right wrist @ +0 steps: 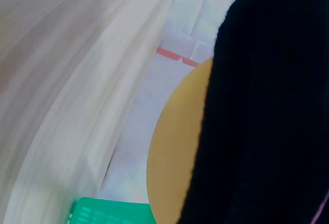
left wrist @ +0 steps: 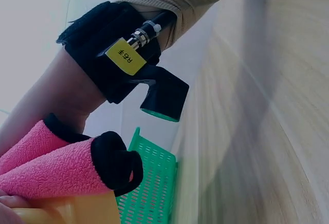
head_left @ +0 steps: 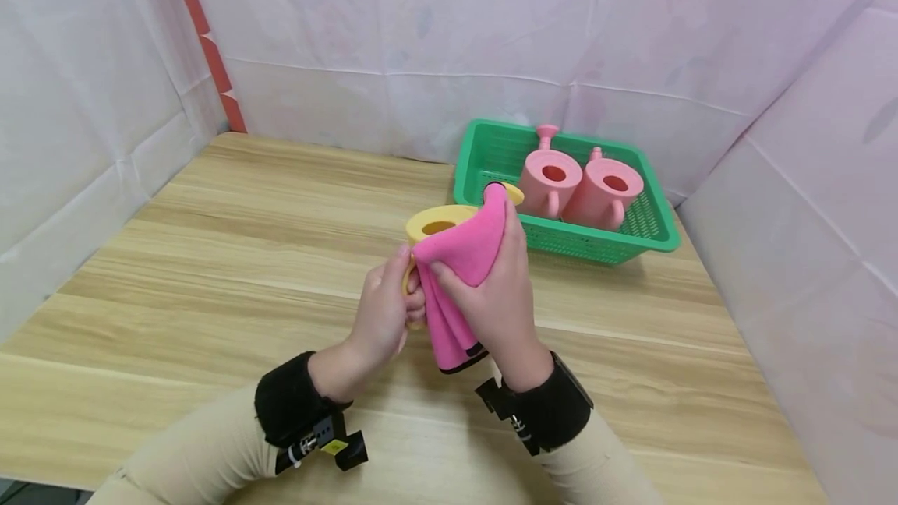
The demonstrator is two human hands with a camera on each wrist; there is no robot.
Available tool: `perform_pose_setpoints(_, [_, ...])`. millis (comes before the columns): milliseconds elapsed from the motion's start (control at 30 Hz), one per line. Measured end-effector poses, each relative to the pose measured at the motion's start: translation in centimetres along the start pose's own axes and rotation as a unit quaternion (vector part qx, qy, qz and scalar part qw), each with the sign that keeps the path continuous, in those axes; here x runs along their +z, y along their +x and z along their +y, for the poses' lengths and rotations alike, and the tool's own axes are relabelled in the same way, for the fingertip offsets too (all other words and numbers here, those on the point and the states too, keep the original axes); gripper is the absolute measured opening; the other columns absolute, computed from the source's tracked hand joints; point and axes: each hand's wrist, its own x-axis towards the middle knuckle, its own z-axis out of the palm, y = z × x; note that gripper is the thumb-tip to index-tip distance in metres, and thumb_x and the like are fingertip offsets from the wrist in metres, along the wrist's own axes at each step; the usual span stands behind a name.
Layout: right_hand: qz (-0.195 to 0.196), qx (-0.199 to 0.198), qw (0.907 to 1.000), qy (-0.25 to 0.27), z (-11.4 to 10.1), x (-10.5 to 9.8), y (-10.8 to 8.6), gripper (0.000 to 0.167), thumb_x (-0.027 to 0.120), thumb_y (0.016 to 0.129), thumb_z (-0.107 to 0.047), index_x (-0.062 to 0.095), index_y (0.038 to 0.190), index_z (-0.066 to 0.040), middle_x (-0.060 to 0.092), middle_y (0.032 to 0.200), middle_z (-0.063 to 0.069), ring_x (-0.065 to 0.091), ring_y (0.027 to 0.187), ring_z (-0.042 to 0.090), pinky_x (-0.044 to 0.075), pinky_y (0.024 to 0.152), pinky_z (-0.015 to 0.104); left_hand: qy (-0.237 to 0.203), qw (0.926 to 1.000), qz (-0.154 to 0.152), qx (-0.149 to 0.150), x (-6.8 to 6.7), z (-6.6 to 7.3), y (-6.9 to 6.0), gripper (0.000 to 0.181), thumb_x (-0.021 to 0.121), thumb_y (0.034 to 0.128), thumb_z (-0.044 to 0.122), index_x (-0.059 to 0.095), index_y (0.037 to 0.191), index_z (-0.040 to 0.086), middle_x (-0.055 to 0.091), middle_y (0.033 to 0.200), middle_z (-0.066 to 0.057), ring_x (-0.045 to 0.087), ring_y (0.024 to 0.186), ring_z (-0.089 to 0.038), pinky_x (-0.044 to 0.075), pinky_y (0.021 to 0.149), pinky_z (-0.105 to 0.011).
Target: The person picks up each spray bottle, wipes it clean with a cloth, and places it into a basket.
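A yellow watering can [head_left: 440, 218] is held above the table, its handle gripped by my left hand [head_left: 382, 302]. My right hand [head_left: 500, 287] holds a pink cloth [head_left: 459, 252] with black edging against the can's right side and spout. The cloth covers most of the can's body and hangs down below it. In the left wrist view the folded cloth [left wrist: 56, 170] lies over the yellow can [left wrist: 95, 208]. Black cloth edging [right wrist: 267, 111] fills much of the right wrist view, with the can's yellow surface [right wrist: 177, 147] behind it.
A green basket [head_left: 575, 244] stands at the back right of the wooden table [head_left: 281, 256]. Two pink watering cans [head_left: 543, 197] sit in it, side by side. Pale sheets [head_left: 421, 37] enclose the table at the back and sides.
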Motion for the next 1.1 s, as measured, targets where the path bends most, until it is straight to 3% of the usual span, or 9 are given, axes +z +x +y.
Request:
perform_pose_setpoints(267, [-0.007,-0.006,0.9998,-0.019,0.0,0.4,-0.1,0.103,0.076,0.073,-0.042,0.012,0.149,-0.017,0.037,0.134,0.005,0.041,0.114,0.015,0.041,0.09,0.038,-0.021,0.9991,0.02,-0.031,-0.4,0.8,0.4,0.045,0.033,0.1003,0.036,0.031,0.065,0.008,0.024,0.051,0.003,0.022,0.043,-0.009,0.021,0.043,-0.022])
perform_pose_setpoints(567, [-0.026,-0.033,0.9983,-0.039,0.0,1.2,-0.8,0.102,0.076,0.073,-0.044,0.013,0.148,-0.015,0.037,0.136,0.003,0.041,0.113,0.014,0.042,0.09,0.039,-0.038,0.9983,0.036,-0.024,-1.3,2.2,0.9,0.046,0.033,0.0998,0.041,0.031,0.066,0.011,0.025,0.05,0.005,0.023,0.042,-0.009,0.024,0.044,-0.023])
perform_pose_setpoints(667, [-0.028,-0.048,0.9966,-0.062,0.0,1.3,-1.1,0.101,0.075,0.074,-0.04,0.014,0.148,-0.012,0.032,0.143,0.007,0.038,0.121,0.019,0.041,0.094,0.043,-0.041,0.9979,0.042,-0.025,-1.6,2.4,0.9,0.047,0.032,0.0994,0.043,0.029,0.065,0.011,0.026,0.05,0.005,0.024,0.042,-0.008,0.024,0.044,-0.022])
perform_pose_setpoints(800, [-0.022,-0.087,0.9902,-0.107,0.1,1.5,-1.5,0.098,0.075,0.075,-0.035,0.016,0.148,-0.006,0.022,0.149,0.017,0.032,0.13,0.032,0.036,0.099,0.049,-0.047,0.9976,0.044,-0.027,-1.7,2.4,1.0,0.047,0.031,0.0995,0.044,0.028,0.065,0.012,0.027,0.051,0.006,0.024,0.041,-0.007,0.025,0.043,-0.022])
perform_pose_setpoints(933, [-0.002,-0.145,0.9805,-0.132,0.2,1.8,-1.7,0.089,0.07,0.077,-0.034,0.021,0.146,-0.003,0.021,0.148,0.022,0.029,0.132,0.036,0.033,0.101,0.051,-0.055,0.9973,0.039,-0.029,-1.8,2.2,1.0,0.046,0.029,0.1,0.043,0.028,0.065,0.012,0.028,0.051,0.006,0.023,0.041,-0.007,0.024,0.043,-0.021])
perform_pose_setpoints(1100, [0.026,-0.22,0.9618,-0.161,0.4,2.1,-1.8,0.069,0.053,0.088,-0.042,0.033,0.14,-0.002,0.025,0.145,0.027,0.025,0.133,0.041,0.029,0.101,0.057,-0.051,0.9974,0.036,-0.036,-1.9,2.0,0.8,0.047,0.03,0.0995,0.044,0.028,0.066,0.012,0.028,0.053,0.005,0.024,0.043,-0.008,0.024,0.044,-0.022])
